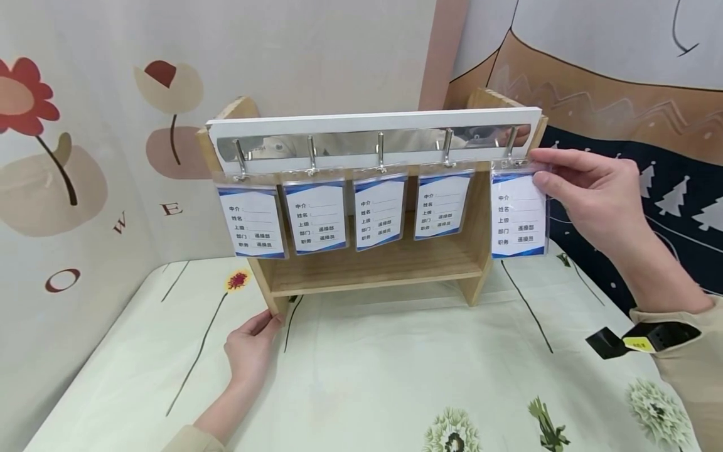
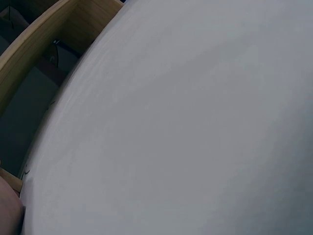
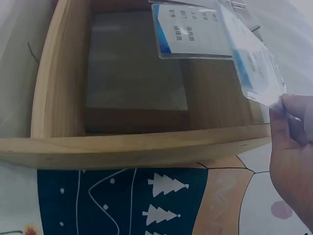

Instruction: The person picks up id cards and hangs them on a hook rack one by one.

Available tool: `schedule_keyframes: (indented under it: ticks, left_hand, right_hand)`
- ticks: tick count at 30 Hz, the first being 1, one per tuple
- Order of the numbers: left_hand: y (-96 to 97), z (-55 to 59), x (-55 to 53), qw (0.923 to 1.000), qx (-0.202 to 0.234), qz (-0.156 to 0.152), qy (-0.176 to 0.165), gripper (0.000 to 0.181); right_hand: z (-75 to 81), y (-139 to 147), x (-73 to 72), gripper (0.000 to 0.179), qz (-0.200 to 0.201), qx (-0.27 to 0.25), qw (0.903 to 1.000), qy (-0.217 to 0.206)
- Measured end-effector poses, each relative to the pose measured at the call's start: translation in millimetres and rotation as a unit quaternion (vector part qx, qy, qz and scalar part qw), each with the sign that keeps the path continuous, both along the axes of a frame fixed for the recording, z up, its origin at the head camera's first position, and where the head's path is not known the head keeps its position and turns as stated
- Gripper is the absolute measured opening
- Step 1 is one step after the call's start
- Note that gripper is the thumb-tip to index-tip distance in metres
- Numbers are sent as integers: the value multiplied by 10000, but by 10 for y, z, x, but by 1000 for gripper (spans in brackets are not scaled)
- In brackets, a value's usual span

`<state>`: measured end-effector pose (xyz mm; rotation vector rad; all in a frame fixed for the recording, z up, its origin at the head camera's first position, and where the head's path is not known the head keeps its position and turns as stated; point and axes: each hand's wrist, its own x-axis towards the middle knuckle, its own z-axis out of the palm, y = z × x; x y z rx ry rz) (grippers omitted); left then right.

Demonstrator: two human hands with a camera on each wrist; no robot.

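A wooden stand point(image 1: 373, 270) carries a white rail point(image 1: 361, 120) with several metal hooks point(image 1: 381, 147). Clear-sleeved ID badges point(image 1: 380, 210) with blue corners hang in a row from these hooks. At the far right, my right hand point(image 1: 612, 201) pinches the upper right edge of the last badge point(image 1: 518, 216), just under its hook; the right wrist view shows that badge point(image 3: 254, 63) tilted at the fingertips. My left hand point(image 1: 251, 348) holds the foot of the stand's left side panel, its fingertips partly hidden behind the wood. Only a sliver of that hand point(image 2: 9, 210) shows in the left wrist view.
The table carries a pale cloth point(image 1: 384, 364) printed with flowers. Behind the stand hangs a light curtain point(image 1: 339, 56) with flower prints, and to the right a dark fabric point(image 1: 678, 188) with white trees. A black strap point(image 1: 666, 336) wraps the right wrist.
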<state>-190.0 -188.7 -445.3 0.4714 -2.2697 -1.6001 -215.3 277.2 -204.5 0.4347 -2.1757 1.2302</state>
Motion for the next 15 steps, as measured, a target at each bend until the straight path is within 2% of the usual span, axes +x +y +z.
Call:
schedule_keyframes:
  ticks: [8,15]
  left_hand:
    - [0,-10,-1,10000,3,29,19,34]
    - [1,-10,-8,10000,59,10,-4,35]
  right_hand:
    - [-68,-50,-122,35,174,230,9974,666]
    - [-113,-77,-181,37,172,111,9964,826]
